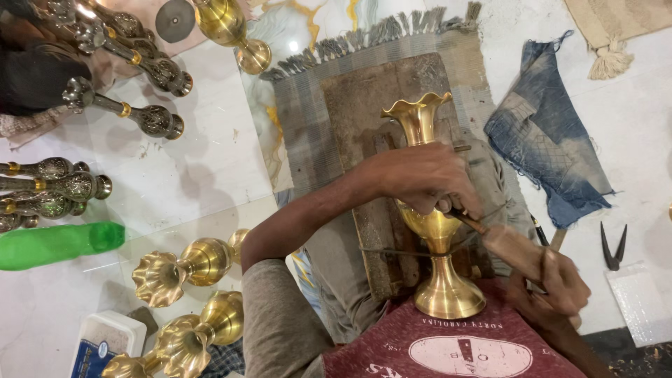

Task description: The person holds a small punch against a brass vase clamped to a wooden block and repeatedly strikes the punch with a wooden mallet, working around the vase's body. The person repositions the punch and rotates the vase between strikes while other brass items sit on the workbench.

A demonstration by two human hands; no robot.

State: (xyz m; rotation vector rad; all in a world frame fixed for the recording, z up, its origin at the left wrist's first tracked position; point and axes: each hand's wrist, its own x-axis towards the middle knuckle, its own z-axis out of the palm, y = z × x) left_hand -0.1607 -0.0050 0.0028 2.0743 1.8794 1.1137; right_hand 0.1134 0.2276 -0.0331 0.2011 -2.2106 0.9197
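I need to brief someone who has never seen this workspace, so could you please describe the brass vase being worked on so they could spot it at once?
Start at the grey fringed mat with the worn brown board on it. The brass vase lies there, gripped by the left hand while the right hand presses a wooden-handled tool to its belly. Unlike the plain brass vases lying loose at the left, only this one is held.

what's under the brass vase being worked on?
The brass vase lies on a worn brown board, set on a grey fringed mat over the pale floor. The left hand covers the vase's neck; contact under the foot is hidden.
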